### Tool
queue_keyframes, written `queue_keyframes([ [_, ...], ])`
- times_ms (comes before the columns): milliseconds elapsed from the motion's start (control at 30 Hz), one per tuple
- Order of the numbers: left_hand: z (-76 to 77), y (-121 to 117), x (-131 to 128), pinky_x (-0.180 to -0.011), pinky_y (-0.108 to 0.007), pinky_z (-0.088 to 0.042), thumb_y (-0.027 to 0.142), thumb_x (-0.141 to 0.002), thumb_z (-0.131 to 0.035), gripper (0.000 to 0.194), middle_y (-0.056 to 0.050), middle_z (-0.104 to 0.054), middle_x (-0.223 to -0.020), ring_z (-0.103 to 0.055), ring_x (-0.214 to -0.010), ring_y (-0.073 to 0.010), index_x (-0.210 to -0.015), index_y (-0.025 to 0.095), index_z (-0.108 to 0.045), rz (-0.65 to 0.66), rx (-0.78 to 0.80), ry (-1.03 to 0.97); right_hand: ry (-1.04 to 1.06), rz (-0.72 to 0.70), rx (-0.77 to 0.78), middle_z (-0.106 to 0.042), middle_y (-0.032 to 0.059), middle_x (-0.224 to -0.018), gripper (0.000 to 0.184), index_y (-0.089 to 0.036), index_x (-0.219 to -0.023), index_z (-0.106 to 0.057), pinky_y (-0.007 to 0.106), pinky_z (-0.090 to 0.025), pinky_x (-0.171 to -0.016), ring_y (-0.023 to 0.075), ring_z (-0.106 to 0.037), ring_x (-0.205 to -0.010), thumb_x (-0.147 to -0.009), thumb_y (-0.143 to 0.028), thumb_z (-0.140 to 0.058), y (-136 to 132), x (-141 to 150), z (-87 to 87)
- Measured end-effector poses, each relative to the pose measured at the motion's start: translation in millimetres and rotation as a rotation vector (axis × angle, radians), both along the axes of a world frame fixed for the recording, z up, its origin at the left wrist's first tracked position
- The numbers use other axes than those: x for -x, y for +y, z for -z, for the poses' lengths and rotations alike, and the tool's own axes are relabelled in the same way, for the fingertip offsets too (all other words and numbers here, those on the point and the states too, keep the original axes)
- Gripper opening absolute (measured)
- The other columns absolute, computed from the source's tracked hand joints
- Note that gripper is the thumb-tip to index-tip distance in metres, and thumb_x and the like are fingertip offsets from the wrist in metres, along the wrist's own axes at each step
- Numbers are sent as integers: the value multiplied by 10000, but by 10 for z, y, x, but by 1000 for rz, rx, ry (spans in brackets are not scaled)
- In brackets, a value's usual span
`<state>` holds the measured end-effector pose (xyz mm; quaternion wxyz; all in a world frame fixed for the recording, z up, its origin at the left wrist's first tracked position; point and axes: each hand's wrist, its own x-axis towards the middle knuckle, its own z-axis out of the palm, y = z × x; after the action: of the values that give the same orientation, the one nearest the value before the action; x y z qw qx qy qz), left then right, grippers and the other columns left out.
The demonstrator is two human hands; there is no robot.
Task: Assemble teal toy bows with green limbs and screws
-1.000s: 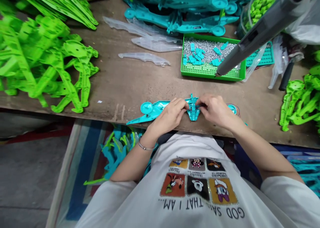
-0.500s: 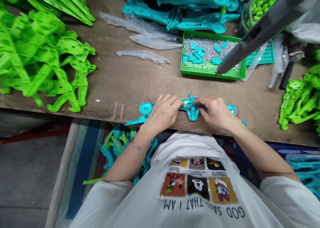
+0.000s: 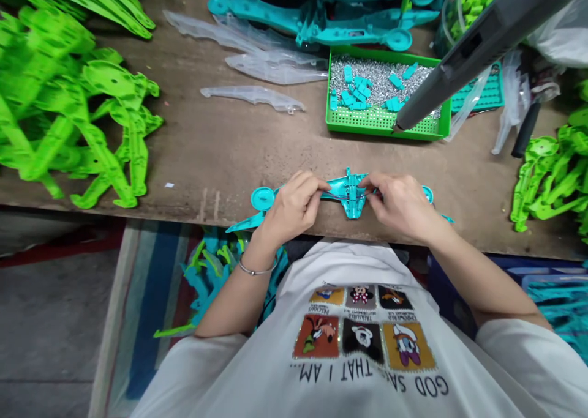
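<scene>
A long teal plastic toy part (image 3: 351,196) lies across the near edge of the wooden table (image 3: 239,149). My left hand (image 3: 290,207) rests on its left half, fingers curled and pinching a thin wire near the raised middle piece. My right hand (image 3: 400,205) covers the right half, its fingers pinched at the same middle piece. The round left end (image 3: 263,197) of the part sticks out past my left hand.
A green tray (image 3: 381,121) holds small screws and teal clips. A grey tool (image 3: 463,54) hangs over it. Green parts (image 3: 78,106) are piled at left and at far right (image 3: 551,173). Teal parts (image 3: 331,14) and clear blades (image 3: 257,93) lie behind.
Both hands have stayed on the teal part, with the fingers shifting slightly at its middle. The view has tilted a little, so everything sits a bit higher and further left.
</scene>
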<state>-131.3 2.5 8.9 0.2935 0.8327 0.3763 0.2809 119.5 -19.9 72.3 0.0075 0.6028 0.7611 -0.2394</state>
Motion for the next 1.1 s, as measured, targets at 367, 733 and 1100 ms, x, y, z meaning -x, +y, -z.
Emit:
queue_keyframes([
  [367,-41,-8,10,-838,-327,-539,117,-989,-518,165,-59,-697,-965,-676,-925,-184,-1023,180,-667,-74,63,-57,157,112,28,-792,71,-1038,257,-205,-1115,-716,321,-476,-793,232,-725,-901,-906,-166,-571,10,80,198],
  [733,-9,-35,20,-840,-344,-551,132,-989,-509,169,-64,-706,-983,-675,-933,-193,-1033,189,-662,-61,53,-67,96,146,85,-746,47,-1003,396,-224,-1178,-652,316,-405,-701,222,-659,-816,-783,-195,-654,111,83,177],
  [1100,128,-136,35,-977,-440,-590,100,-936,-566,175,-53,-726,-964,-701,-948,-193,-1017,209,-676,-63,-24,-239,-185,128,-149,-624,196,-1194,435,-168,-1244,-598,473,-438,-897,384,-564,-1096,-828,-285,-646,4,230,62],
])
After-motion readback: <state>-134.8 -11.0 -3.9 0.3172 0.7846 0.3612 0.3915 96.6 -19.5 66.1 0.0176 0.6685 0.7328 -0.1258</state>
